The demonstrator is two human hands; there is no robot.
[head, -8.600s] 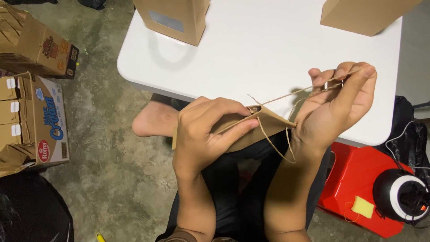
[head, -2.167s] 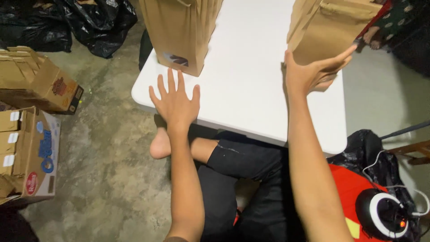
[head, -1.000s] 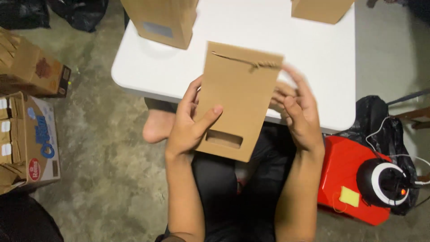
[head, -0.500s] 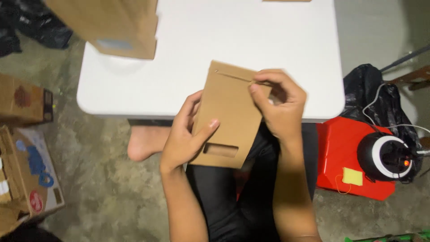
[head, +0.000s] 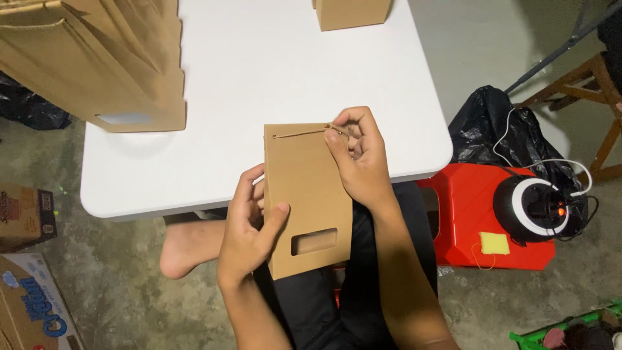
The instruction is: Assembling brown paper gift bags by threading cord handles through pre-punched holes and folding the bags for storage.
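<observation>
A flat brown paper bag (head: pixel 304 188) with a small rectangular window near its bottom is held over my lap, its top edge at the front of the white table (head: pixel 259 71). My left hand (head: pixel 249 230) grips the bag's lower left edge, thumb across its front. My right hand (head: pixel 356 159) pinches the thin twine handle (head: pixel 301 133) at the bag's top right corner.
A large brown paper bag (head: pixel 97 65) stands on the table's left, a smaller one (head: pixel 353 11) at the far edge. A red stool (head: pixel 479 214) with a round lamp (head: pixel 534 207) and a black plastic bag (head: pixel 499 129) are to the right. Cardboard boxes (head: pixel 26 214) lie on the floor at left.
One second ago both hands held the flat bag up by its sides. My right hand has since moved to the top right corner and pinched the twine; the view shifted left.
</observation>
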